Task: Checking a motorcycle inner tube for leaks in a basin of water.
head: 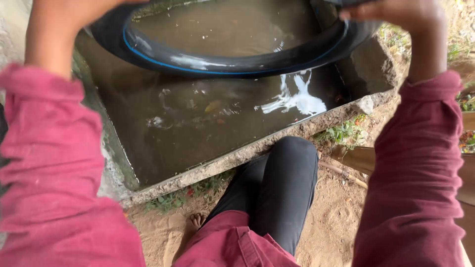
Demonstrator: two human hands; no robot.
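Observation:
A black rubber inner tube [232, 62] with a thin blue line is held over a concrete water trough [232, 158] filled with murky brown water. My left hand [64, 15] grips the tube's left side at the top left. My right hand [396, 12] grips its right side at the top right. The tube's lower arc touches or dips into the water; its upper part is out of frame. Both arms wear dark red sleeves.
My knee in black trousers [282, 183] presses against the trough's near rim. Sandy ground [336, 217] with small green weeds [344, 133] lies around it. A thin stick [344, 174] lies on the sand to the right. Leaves float in the water.

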